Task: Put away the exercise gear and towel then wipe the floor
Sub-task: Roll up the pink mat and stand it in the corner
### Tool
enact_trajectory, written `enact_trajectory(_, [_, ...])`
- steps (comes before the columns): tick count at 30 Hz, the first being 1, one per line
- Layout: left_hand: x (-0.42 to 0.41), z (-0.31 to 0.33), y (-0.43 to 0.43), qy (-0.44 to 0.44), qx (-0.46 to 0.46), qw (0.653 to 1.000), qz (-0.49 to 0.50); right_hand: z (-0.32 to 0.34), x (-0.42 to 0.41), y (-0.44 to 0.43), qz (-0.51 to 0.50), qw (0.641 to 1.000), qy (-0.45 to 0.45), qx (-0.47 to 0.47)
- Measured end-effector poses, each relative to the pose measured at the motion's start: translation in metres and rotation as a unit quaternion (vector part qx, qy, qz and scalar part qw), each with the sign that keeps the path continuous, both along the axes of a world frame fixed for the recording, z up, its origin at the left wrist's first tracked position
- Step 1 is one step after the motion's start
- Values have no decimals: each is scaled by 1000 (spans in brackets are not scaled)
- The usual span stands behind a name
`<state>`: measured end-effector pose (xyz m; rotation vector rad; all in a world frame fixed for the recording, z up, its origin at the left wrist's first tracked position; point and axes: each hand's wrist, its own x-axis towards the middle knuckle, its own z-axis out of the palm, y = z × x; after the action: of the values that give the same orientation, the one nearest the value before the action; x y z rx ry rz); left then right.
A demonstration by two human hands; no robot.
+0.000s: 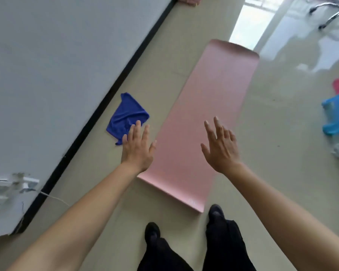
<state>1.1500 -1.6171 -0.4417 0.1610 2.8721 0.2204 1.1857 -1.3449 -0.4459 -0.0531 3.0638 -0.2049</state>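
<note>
Both hands, left [138,148] and right [220,146], reach out empty with fingers spread over the flat pink mat [200,118]; rolling it seems next.

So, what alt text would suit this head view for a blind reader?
A person's open left hand and right hand reach toward a pink exercise mat unrolled on the floor; a crumpled blue towel lies beside it.

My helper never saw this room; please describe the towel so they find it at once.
Follow the black baseboard below the white wall. Between it and the long pink mat lies the towel, crumpled. It alone is dark blue cloth.
</note>
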Motion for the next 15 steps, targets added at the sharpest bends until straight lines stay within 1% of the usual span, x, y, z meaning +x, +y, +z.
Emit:
enact_trajectory(2, [6, -45, -3, -27, -2, 999, -32, -42, 25, -9, -4, 999, -40, 5])
enact_trajectory(5, [21, -132, -7, -75, -17, 995, -58, -123, 57, -22, -3, 995, -103, 0])
enact_trajectory(9, [51, -271, -5, -129, -64, 984, -106, -258, 88, -38, -10, 986, -163, -21])
enact_trajectory(15, [90, -473, 11, -195, -149, 949, -199, -459, 130, -56, -9, 974, -224, -42])
